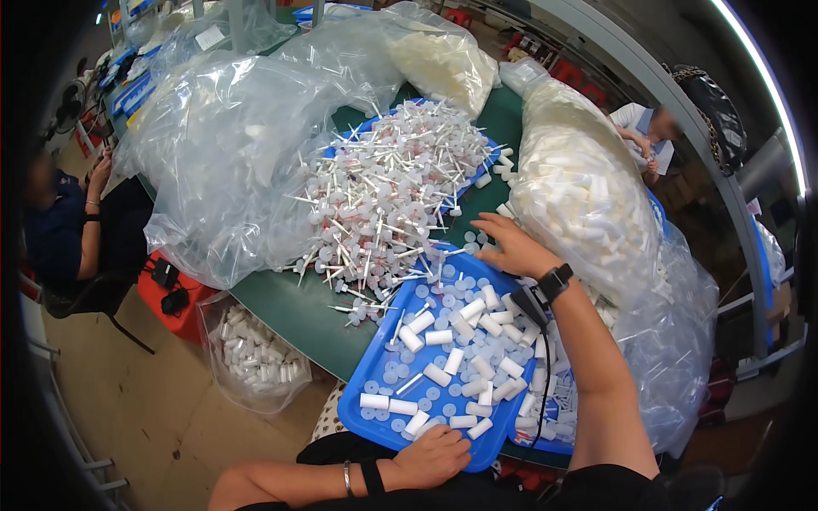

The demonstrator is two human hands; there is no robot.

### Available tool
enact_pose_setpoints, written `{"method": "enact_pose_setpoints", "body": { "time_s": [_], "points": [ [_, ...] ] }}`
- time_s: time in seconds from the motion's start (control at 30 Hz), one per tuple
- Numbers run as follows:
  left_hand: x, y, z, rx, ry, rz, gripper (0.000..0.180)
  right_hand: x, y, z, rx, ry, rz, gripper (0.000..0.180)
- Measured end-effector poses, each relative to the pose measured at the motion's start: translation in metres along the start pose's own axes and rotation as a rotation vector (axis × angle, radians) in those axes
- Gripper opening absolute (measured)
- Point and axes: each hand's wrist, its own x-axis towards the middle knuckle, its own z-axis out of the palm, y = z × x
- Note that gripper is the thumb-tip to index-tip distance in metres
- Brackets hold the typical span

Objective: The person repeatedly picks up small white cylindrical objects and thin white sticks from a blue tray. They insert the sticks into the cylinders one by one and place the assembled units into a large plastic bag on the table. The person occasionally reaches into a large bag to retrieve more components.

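Observation:
A blue tray [361, 415] at the near middle holds white cylinders [436, 374] and translucent discs [391, 376]. Its near rim is under my left hand [433, 457], whose fingers curl closed over the edge; what lies beneath them is partly hidden. Beyond the tray's far right corner, my right hand [514, 247] hovers palm down with fingers spread and nothing in them. Loose discs on the green table [290, 311] are just beside its fingertips. A large heap of thin white sticks fitted with discs [383, 200] rises to its left.
A big clear bag of white cylinders [588, 187] stands to the right. Clear plastic bags [230, 162] bulge on the left. A second blue tray [554, 444] is under my right forearm. A dark cable [544, 375] hangs from the wrist device. Co-workers [64, 217] sit left and far right.

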Motion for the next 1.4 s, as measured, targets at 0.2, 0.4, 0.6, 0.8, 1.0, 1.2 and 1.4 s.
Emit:
{"method": "enact_pose_setpoints", "body": {
  "time_s": [0.2, 0.4, 0.6, 0.8, 1.0, 1.2, 1.4],
  "points": [
    [-0.007, 0.005, 0.000, 0.018, -0.058, -0.016, 0.005, 0.021, 0.000, 0.018, -0.195, -0.046, -0.053, 0.050],
    [-0.007, 0.004, -0.003, 0.008, -0.066, -0.014, 0.008, 0.029, 0.006, 0.034, -0.189, 0.037, -0.035, 0.021],
    [-0.007, 0.002, -0.001, 0.003, -0.073, -0.007, 0.007, 0.024, 0.020, 0.042, -0.014, 0.096, 0.099, 0.017],
    [-0.007, 0.003, 0.001, 0.003, -0.043, -0.010, 0.006, -0.001, -0.011, -0.025, 0.641, -0.059, 0.382, 0.025],
    [-0.005, 0.003, 0.000, -0.011, -0.003, -0.009, 0.005, -0.025, -0.037, -0.051, 0.351, -0.009, 0.222, 0.037],
    [-0.012, 0.009, 0.005, -0.003, -0.033, -0.027, 0.005, -0.019, 0.019, -0.015, -0.172, -0.131, 0.082, 0.035],
    [-0.012, 0.009, -0.001, 0.002, -0.038, -0.017, 0.005, -0.045, 0.039, -0.027, -0.325, -0.121, 0.074, 0.036]
  ]
}}
